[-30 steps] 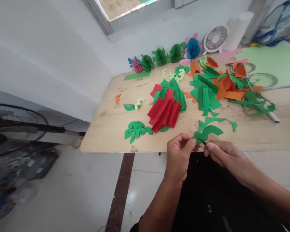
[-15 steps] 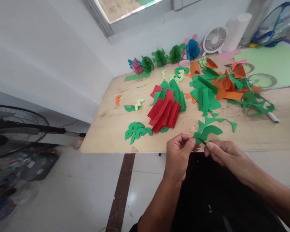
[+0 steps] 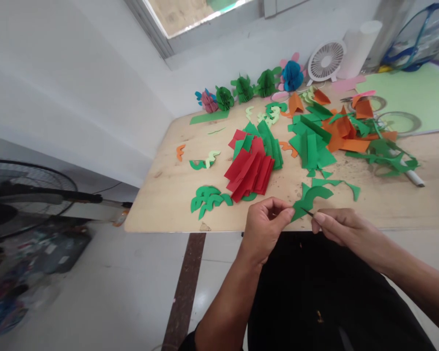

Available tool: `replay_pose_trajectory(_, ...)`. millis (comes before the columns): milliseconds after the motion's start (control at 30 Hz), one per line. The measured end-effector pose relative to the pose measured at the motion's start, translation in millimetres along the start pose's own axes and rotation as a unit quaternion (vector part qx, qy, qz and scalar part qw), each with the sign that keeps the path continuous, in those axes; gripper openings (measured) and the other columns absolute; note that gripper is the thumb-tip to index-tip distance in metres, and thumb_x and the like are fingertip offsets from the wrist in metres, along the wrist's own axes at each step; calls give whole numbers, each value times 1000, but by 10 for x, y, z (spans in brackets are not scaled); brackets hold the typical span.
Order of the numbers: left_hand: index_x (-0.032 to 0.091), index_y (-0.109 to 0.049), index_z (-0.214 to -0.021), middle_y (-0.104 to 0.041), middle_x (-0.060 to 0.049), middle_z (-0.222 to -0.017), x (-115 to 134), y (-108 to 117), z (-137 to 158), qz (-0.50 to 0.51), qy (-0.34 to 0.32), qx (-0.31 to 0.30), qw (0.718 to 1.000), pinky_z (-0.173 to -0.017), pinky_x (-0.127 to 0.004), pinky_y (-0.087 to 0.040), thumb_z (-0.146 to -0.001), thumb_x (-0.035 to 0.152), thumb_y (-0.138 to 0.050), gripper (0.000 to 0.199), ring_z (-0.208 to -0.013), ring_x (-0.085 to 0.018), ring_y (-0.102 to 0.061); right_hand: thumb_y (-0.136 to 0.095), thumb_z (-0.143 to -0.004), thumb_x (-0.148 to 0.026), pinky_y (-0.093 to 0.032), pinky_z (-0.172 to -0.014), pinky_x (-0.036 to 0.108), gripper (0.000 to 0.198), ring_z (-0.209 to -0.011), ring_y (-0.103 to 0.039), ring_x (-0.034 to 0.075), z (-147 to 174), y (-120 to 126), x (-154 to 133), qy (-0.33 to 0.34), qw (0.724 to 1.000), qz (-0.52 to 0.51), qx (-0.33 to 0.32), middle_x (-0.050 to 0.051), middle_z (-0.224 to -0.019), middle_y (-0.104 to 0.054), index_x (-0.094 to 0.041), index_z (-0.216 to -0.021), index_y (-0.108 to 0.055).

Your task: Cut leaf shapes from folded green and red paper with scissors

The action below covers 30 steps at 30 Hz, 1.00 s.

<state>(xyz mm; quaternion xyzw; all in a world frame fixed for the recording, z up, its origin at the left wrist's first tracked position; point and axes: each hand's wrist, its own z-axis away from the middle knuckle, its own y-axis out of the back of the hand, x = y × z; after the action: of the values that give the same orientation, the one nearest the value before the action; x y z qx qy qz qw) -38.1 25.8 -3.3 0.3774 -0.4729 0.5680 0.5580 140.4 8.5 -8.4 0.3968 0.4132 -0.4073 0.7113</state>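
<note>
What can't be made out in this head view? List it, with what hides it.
All in the head view:
Dark tool: its grip end is hidden in the right hand; type unclear.
Green piece: its left end is covered by the left hand.
Green cutout: partly buried under the red sheets.
Black fan: cut by the left edge.
Floor clutter: too blurred to identify.

soft, even light; bright window [image 3: 193, 17]; glare on the floor [image 3: 209, 278]; lower-left clutter [image 3: 60, 251] blurred.
</note>
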Motion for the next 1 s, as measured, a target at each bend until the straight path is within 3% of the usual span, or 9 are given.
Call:
replay_pose_trajectory(200, 15, -64, -67, -55, 3, -60, -56, -117, 20, 77, -16, 69, 995, -57, -20, -37, -70, 21, -69, 8, -56, -8, -46, -43, -83, -66, -20, -45, 25, 53, -48, -27, 11, 29, -69, -2, -33, 998, -45, 4, -6, -52, -30, -18, -68, -59)
replay_pose_trajectory(400, 16, -62, -69, -54, 4, -62, -128, -317, 69, 184, 3, 136, 973, -59, -20, -39, -70, 23, -70, 11, -55, -6, -45, -43, -87, -60, -23, -44, 25, 48, -47, -28, 11, 25, -228, 15, -11, 993, -108, 54, -6, -52, -31, -19, -71, -59)
replay_pose_trajectory(700, 15, -57, -72, -54, 3, -63, -153, -497, 123, 251, -2, 170, 953, -65, -21, -42, -73, 18, -68, 11, -60, -7, -49, -43, -90, -54, -25, -44, 26, 45, -46, -30, 11, 4, -310, 61, 35, 987, -120, 106, -6, -50, -34, -20, -61, -51)
replay_pose_trajectory(1000, 15, -57, -70, -52, 4, -60, -177, -628, 129, 282, -15, 189, 940, -57, -19, -41, -74, 18, -66, 11, -56, -7, -48, -43, -91, -52, -23, -44, 27, 47, -45, -27, 11, -10, -361, 99, 37, 983, -127, 131, -6, -48, -33, -22, -56, -40)
